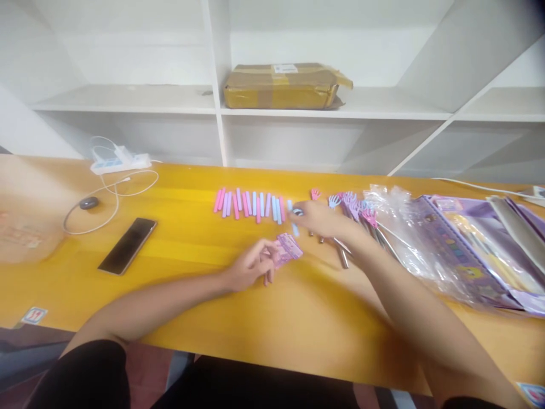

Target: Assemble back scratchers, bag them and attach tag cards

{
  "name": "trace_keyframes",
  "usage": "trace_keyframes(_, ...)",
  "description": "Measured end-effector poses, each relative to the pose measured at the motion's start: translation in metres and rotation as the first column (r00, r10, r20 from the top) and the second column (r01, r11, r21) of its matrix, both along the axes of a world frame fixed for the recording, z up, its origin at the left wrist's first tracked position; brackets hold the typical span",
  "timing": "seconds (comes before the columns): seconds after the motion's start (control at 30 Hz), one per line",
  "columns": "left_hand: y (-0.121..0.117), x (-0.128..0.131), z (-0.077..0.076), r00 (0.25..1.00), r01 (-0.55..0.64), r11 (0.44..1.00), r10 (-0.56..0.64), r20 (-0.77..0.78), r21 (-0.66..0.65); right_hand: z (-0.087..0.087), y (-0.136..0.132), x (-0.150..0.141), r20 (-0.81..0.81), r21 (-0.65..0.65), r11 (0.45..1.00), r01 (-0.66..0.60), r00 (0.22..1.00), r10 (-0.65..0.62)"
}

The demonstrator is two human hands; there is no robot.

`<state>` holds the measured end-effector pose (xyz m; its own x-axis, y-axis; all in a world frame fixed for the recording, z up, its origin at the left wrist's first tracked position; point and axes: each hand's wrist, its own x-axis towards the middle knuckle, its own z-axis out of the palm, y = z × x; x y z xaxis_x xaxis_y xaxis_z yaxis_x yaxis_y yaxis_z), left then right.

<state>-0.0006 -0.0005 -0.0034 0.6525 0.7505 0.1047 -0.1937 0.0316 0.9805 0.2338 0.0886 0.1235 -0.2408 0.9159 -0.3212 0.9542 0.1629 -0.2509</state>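
- A purple packet (290, 247) is pinched by fingers of the left hand (250, 264).
- A blue stick (296, 230) is partly covered by the right hand (315, 217); its fingers' state cannot be told.

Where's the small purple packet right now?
In the head view, the packet is near the centre, in the left hand, below the right end of the pastel sticks.

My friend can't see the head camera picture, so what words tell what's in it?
A person's left hand holds a small pink-purple packet at a yellow-brown table, while the right hand is at the right end of a row of pink, purple and blue sticks. Rods with hand-shaped ends lie farther right; a dark phone lies left.
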Motion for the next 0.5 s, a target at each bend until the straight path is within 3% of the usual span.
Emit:
trace_keyframes(0.13, 0.008, 0.006, -0.004, 0.991, 0.086, 0.967, -0.059, 0.120, -0.241, 0.006, -0.064, -0.017, -0.269, -0.084, 0.973, -0.213, 0.945, 0.184)
trace_keyframes(0.23, 0.008, 0.010, -0.005, 0.990, 0.105, 0.922, -0.061, 0.128, -0.373, -0.001, -0.090, -0.030, -0.386, -0.110, 0.954, -0.279, 0.896, 0.218)
trace_keyframes(0.33, 0.006, 0.010, 0.001, 0.992, 0.095, 0.904, -0.052, 0.113, -0.418, 0.000, -0.092, -0.032, -0.393, -0.129, 0.956, -0.262, 0.899, 0.193)
trace_keyframes(0.4, 0.005, 0.009, 0.008, 0.991, 0.121, 0.895, -0.082, 0.109, -0.429, 0.010, -0.088, -0.026, -0.437, -0.063, 0.975, -0.214, 0.884, 0.166)
trace_keyframes(0.47, 0.005, 0.008, 0.014, 0.987, 0.157, 0.879, -0.121, 0.107, -0.451, 0.028, -0.087, -0.013, -0.564, 0.097, 0.988, -0.117, 0.812, 0.152)
trace_keyframes(0.5, 0.005, 0.006, 0.017, 0.984, 0.176, 0.871, -0.145, 0.101, -0.458, 0.039, -0.087, -0.006, -0.668, 0.191, 0.980, -0.049, 0.726, 0.166)
